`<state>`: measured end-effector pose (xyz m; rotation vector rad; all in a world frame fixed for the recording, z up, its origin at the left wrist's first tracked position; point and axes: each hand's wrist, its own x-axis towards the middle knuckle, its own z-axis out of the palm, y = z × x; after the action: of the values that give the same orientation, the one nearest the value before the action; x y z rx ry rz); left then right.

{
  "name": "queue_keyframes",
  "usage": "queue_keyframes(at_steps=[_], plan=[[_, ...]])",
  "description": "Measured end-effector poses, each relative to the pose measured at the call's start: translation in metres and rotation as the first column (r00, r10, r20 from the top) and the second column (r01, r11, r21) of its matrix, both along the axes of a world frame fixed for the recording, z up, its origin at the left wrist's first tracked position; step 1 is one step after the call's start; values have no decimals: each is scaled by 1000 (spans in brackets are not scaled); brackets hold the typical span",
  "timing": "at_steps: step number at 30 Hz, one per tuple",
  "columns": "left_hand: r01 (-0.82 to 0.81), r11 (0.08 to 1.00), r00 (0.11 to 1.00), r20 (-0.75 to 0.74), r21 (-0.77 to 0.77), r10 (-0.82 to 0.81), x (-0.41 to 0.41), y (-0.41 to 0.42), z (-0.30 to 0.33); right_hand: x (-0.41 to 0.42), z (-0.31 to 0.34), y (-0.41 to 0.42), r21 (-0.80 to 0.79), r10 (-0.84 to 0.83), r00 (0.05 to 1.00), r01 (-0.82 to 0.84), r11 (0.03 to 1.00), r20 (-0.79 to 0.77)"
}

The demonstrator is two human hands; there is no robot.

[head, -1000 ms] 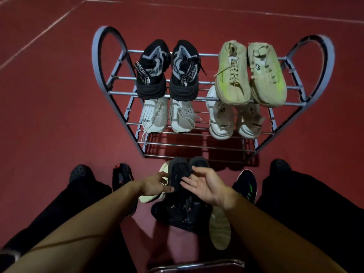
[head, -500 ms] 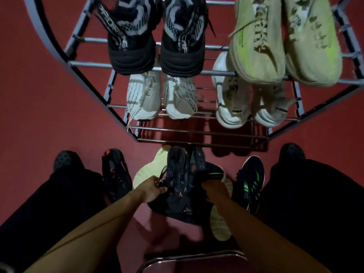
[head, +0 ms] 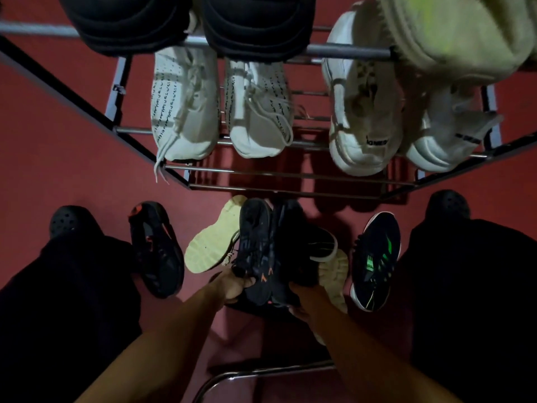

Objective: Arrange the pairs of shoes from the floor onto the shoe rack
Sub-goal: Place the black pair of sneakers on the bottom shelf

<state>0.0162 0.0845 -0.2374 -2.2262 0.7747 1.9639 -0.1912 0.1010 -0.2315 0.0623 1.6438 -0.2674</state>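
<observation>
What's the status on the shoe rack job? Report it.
Done: the top shelf and the middle shelf each carry two pairs. In hand: left hand and right hand grip the dark pair. Left: the bottom shelf is bare, with loose shoes, including the green-striped shoe, on the floor.

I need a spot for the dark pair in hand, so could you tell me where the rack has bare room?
The lowest rails, below the white knit pair and the white chunky pair, show bare. The middle tier is full across, and what shows of the top tier holds shoes too. The floor between the rack and both hands is crowded with loose shoes.
</observation>
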Motion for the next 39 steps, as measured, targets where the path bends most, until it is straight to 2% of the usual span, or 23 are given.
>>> queue_keyframes(at_steps=[6, 8, 11, 15, 20, 24, 31, 35, 39], plan=[[-138, 985, 976, -157, 106, 153, -4, 10, 0, 0, 4, 9, -110, -49, 999, 51, 993, 17], [-128, 988, 965, -221, 85, 144, -3, 9, 11, -2, 12, 11, -152, -93, 995, 96, 984, 28], [-95, 995, 961, -259, 7, 94, 2, 2, 36, 0, 32, 11, -221, -69, 997, 73, 973, 22], [-70, 997, 961, -272, -42, 56, 11, -6, 74, 1, 69, 4, -279, -44, 999, 42, 959, -3], [35, 998, 952, -302, -56, -51, 31, -5, 122, -12, 118, 4, -332, 39, 998, -52, 942, -43], [94, 993, 934, -338, -74, -114, 46, -1, 174, -27, 156, 14, -455, 86, 994, -108, 884, -69], [68, 980, 934, -334, -187, -129, 58, 9, 243, -40, 217, 31, -576, 144, 988, -148, 804, -54], [28, 968, 935, -337, -250, -113, 58, 15, 257, -36, 225, 31, -593, 97, 995, -68, 803, 18], [-5, 958, 937, -336, -286, -95, 57, 11, 256, -31, 225, 19, -604, 101, 994, -58, 795, 38]])
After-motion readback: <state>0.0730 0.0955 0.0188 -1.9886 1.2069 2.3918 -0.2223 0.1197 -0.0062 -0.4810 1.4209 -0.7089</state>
